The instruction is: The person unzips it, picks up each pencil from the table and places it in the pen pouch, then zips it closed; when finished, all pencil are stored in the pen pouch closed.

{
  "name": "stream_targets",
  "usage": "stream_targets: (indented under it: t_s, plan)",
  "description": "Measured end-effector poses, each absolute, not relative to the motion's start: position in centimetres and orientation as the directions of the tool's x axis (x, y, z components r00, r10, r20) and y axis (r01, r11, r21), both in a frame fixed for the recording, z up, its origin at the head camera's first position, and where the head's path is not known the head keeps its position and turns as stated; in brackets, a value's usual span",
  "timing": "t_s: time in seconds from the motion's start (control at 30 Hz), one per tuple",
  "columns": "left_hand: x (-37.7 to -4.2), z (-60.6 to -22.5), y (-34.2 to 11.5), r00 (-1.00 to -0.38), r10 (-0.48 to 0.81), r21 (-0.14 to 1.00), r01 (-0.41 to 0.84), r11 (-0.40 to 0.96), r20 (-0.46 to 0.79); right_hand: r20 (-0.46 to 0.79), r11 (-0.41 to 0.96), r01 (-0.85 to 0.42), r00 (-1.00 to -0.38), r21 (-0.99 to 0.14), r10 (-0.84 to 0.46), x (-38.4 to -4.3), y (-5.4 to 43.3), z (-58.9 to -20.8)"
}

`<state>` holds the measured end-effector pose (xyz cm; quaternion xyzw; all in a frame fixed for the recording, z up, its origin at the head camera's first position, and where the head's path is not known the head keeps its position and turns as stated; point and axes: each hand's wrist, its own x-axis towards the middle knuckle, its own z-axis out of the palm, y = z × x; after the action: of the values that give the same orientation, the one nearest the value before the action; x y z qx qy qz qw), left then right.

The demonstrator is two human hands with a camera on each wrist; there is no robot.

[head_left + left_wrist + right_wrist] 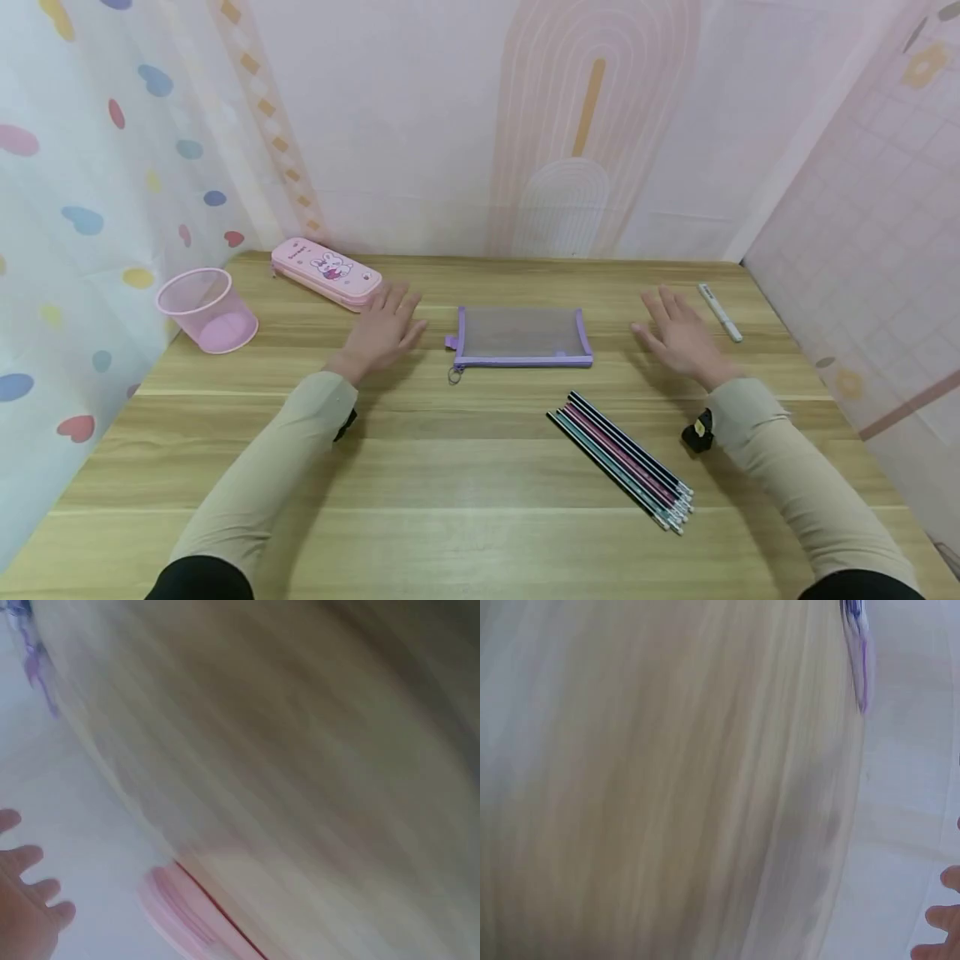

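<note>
My left hand (380, 327), fingers spread, is over the table beside the right end of a pink pencil case (327, 272) with a rabbit picture; the case also shows in the left wrist view (199, 915). On the other side, my right hand (681, 337) has its fingers extended and holds nothing, left of a white capped pen (720, 312). Between the hands lies a flat mesh zipper pouch (522, 335) with purple edging and a ring on its zip. Nearer me, a bundle of pencils (621, 461) in black, green and pink lies diagonally.
A pink mesh pen cup (207, 311) leans at the left by the patterned curtain (97, 275). The wooden table (420, 517) ends at a pale backdrop (405, 125) behind, and another pale sheet (885, 250) hangs along the right side.
</note>
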<state>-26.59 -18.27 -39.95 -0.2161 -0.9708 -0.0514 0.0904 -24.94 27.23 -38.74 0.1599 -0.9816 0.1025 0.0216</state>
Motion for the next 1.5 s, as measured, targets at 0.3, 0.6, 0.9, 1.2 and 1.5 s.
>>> stream_targets:
  t_s: [0.3, 0.6, 0.9, 1.2, 1.5]
  plan:
    - [-26.4, -39.8, -15.4, -0.802, 0.58, 0.174, 0.598, 0.783, 0.147, -0.011, 0.861, -0.427, -0.894, -0.278, -0.447, -24.6, 23.9, -38.7]
    - [-25.7, -40.3, -14.0, -0.773, 0.633, 0.189, 0.629, 0.754, 0.042, -0.02, 0.747, -0.535, -0.808, -0.394, -0.589, -24.6, 21.8, -39.6]
    - [-25.1, -39.9, -13.1, -0.75, 0.66, 0.182, 0.645, 0.742, -0.033, -0.028, 0.756, -0.499, -0.827, -0.424, -0.561, -24.2, 21.0, -40.0]
    - [-25.3, -40.1, -13.3, -0.734, 0.678, 0.181, 0.663, 0.726, -0.034, -0.023, 0.722, -0.351, -0.892, -0.596, -0.452, -24.4, 20.8, -39.8]
    - [-24.4, -40.2, -13.9, -0.736, 0.677, 0.235, 0.659, 0.714, 0.008, 0.216, 0.704, -0.472, -0.879, -0.53, -0.426, -23.7, 20.4, -39.3]
